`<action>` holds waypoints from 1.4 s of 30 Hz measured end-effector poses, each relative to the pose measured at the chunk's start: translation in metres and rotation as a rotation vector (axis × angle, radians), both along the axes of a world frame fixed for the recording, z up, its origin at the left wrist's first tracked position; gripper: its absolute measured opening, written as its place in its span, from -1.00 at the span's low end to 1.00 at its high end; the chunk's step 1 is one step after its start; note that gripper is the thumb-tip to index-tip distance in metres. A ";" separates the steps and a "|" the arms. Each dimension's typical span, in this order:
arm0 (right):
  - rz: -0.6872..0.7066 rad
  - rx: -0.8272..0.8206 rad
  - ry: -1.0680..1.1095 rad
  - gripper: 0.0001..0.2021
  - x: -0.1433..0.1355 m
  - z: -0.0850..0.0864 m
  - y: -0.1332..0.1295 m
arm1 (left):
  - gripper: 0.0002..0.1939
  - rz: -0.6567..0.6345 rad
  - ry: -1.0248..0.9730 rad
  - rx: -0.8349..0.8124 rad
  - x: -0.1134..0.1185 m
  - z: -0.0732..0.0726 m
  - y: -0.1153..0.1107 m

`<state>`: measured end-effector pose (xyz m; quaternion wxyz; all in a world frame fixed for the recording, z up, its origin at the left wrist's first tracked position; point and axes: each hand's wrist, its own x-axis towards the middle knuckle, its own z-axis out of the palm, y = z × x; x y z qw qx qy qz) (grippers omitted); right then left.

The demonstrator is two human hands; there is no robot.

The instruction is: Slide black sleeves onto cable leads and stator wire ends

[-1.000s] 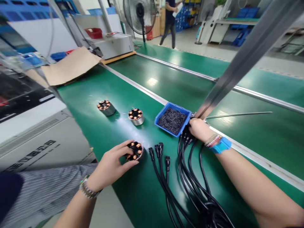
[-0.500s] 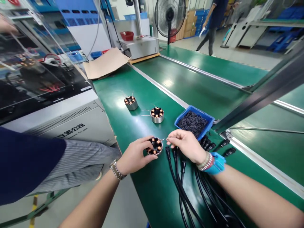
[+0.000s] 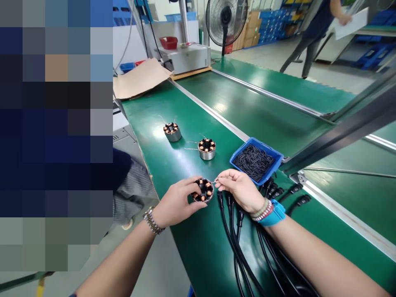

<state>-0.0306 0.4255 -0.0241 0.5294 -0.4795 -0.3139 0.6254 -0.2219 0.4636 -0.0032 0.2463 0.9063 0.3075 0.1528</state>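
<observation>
A round motor stator (image 3: 203, 190) with copper coils and black insulation rests on the green table, gripped at its left side by my left hand (image 3: 177, 202). My right hand (image 3: 239, 189) pinches the thin wire end (image 3: 214, 181) that sticks out from the stator's right side. Two more stators, one silver-sided (image 3: 206, 149) and another farther back (image 3: 172, 132), stand on the table with thin wires sticking out. Right of my right hand's fingers sits a blue bin (image 3: 275, 164) full of short black tubes (image 3: 253, 161).
Black cables (image 3: 232, 235) with connectors lie below and right of my right hand. A metal post (image 3: 334, 119) slants over the right side. Cardboard (image 3: 140, 78), a grey device (image 3: 192, 60) and a fan (image 3: 225, 20) stand behind. A person (image 3: 315, 35) walks with paper.
My right hand has closed the small gap to the stator's wire and now pinches it. The view has shifted slightly, and the person in the back has moved right. A mosaic covers the left side.
</observation>
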 end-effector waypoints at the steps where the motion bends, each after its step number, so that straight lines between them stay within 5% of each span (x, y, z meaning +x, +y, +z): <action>1: 0.003 -0.009 0.030 -0.83 -0.001 0.000 0.000 | -0.84 0.001 0.002 -0.004 0.000 0.000 0.000; 19: 0.149 0.157 -0.459 -0.86 0.004 0.002 0.001 | -0.85 -0.015 0.034 -0.003 0.001 0.004 0.000; 36: 0.351 0.252 -0.588 -0.72 0.005 -0.002 0.010 | -0.82 -0.009 0.098 -0.026 0.003 0.006 0.002; 42: 0.253 0.298 -0.720 -0.68 0.003 -0.003 0.007 | -0.84 -0.025 0.111 -0.013 0.002 0.010 0.001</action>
